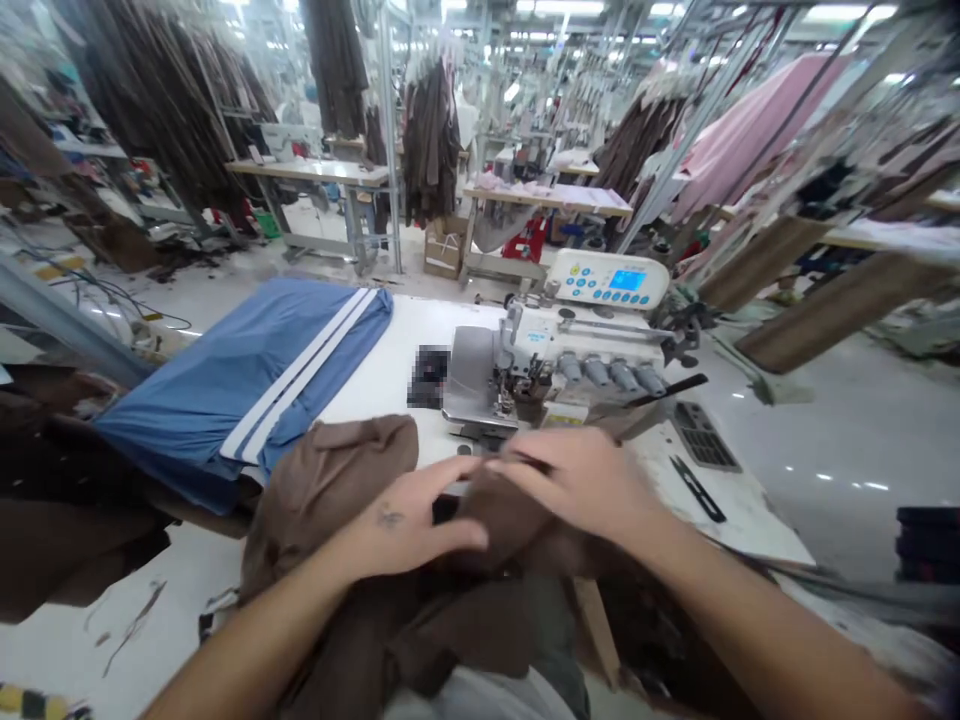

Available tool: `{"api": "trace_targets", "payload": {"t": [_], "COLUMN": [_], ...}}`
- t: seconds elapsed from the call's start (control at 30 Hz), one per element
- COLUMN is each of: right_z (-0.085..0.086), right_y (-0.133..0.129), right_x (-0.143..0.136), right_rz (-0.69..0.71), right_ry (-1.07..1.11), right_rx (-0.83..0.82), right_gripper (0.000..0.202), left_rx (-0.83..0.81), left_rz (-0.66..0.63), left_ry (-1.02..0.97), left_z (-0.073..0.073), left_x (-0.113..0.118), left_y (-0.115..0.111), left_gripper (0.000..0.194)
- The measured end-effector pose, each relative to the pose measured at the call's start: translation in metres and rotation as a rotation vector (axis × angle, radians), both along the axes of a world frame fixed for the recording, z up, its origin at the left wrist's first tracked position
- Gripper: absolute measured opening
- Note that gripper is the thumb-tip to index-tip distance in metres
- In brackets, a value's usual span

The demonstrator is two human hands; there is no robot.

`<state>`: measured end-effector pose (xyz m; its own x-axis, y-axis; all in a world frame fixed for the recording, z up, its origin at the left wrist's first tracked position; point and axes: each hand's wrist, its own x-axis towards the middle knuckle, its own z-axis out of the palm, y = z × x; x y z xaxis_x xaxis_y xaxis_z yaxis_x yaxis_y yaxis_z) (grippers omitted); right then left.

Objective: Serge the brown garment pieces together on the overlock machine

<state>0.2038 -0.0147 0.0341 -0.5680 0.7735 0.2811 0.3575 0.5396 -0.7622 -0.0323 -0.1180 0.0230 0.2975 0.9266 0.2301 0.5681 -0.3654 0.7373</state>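
Brown cloth (510, 515) hangs in front of the overlock sewing machine (555, 340), just below its presser area. My right hand (577, 480) is closed on the upper edge of this cloth, thumb and fingers pressed together, slightly blurred. To its left, my left hand (412, 520) has its thumb spread away from its stretched fingers. Its fingertips reach the cloth edge beside my right hand. More of the brown fabric (330, 470) lies bunched on the table's front edge, behind my left hand, and drops over my lap.
A blue garment with white stripes (247, 370) covers the left of the white table (412, 310). Black thread snips (697, 490) and a dark slotted tray (706, 436) lie at right. A control panel (609, 280) tops the machine. Brown garments (435, 140) hang beyond.
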Motion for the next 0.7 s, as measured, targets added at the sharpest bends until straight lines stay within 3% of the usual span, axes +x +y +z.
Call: {"api": "trace_targets", "payload": {"t": [0.03, 0.1, 0.17, 0.2, 0.23, 0.3, 0.37, 0.43, 0.5, 0.57, 0.7], "right_z": [-0.001, -0.009, -0.024, -0.033, -0.042, -0.063, -0.084, -0.103, -0.118, -0.125, -0.127], "right_y": [0.001, 0.001, -0.001, 0.0, 0.001, 0.007, 0.013, 0.017, 0.019, 0.018, 0.017], "right_x": [-0.006, -0.014, -0.014, -0.012, -0.011, -0.011, -0.016, -0.024, -0.032, -0.035, -0.028], "right_rz": [0.121, 0.413, 0.635, 0.669, 0.62, 0.311, -0.07, -0.262, -0.259, -0.24, -0.297], "right_ry": [-0.098, -0.24, -0.229, -0.178, -0.094, 0.121, 0.328, 0.456, 0.507, 0.525, 0.564], "right_rx": [-0.026, -0.141, -0.265, -0.301, -0.316, -0.308, -0.279, -0.284, -0.3, -0.315, -0.33], "right_gripper": [0.025, 0.03, 0.028, 0.028, 0.03, 0.037, 0.042, 0.043, 0.04, 0.038, 0.034], "left_rx": [0.015, 0.062, 0.146, 0.206, 0.276, 0.436, 0.538, 0.53, 0.507, 0.472, 0.23], "left_rz": [0.093, 0.28, 0.418, 0.485, 0.546, 0.548, 0.346, 0.152, 0.152, 0.174, -0.084], "left_ry": [-0.069, -0.104, -0.039, 0.015, 0.075, 0.17, 0.219, 0.257, 0.272, 0.251, 0.275], "left_z": [-0.006, -0.013, -0.011, -0.008, -0.005, -0.004, -0.014, -0.032, -0.049, -0.055, -0.039], "left_x": [0.001, -0.013, -0.039, -0.051, -0.06, -0.061, -0.042, -0.016, 0.001, 0.003, -0.022], "left_y": [0.01, 0.03, 0.049, 0.057, 0.065, 0.078, 0.087, 0.092, 0.095, 0.098, 0.109], "left_gripper": [0.032, 0.03, 0.027, 0.025, 0.023, 0.025, 0.031, 0.04, 0.05, 0.053, 0.064]}}
